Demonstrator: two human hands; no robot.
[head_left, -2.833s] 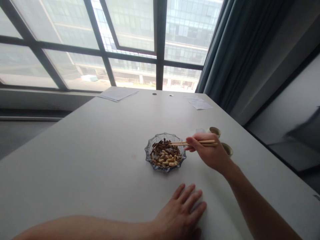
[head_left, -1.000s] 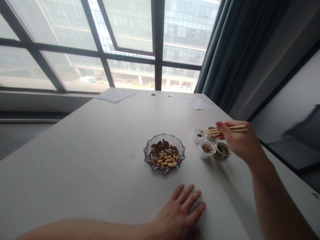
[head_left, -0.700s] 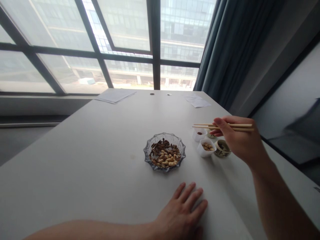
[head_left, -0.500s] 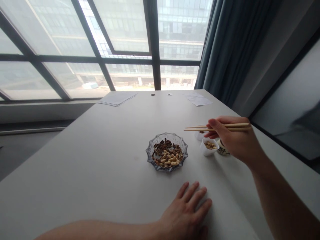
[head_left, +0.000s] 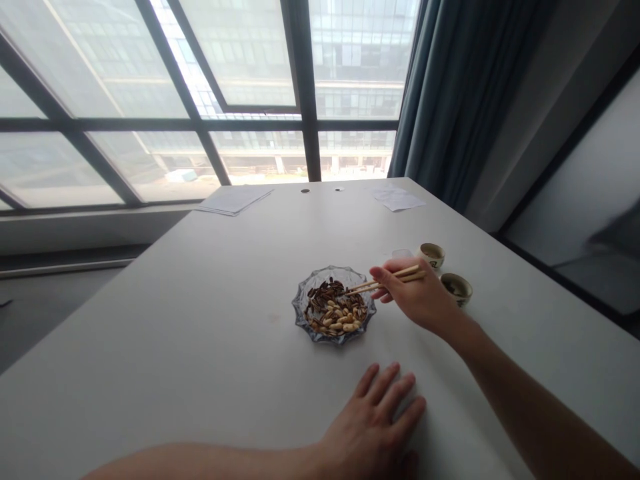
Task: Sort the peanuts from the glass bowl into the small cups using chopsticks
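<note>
Right hand [head_left: 415, 297] holding wooden chopsticks [head_left: 385, 282] over a cut-glass dish [head_left: 300, 320], centre of frame
Grip closed on the sticks, tips close together at the dish's upper right, just over the dark sunflower seeds [head_left: 320, 297]; probably nothing pinched, too small to be sure. Pale peanuts [head_left: 335, 324] fill the lower part of the dish. The left hand [head_left: 370, 427] lies flat and open on the white table [head_left: 200, 333] at bottom centre, fingers spread, holding nothing. Two small ceramic cups [head_left: 431, 255] stand right of the chopsticks, a white cup [head_left: 401, 253] just behind the right hand, paper sheets [head_left: 234, 200] at the far edge, upper left
</note>
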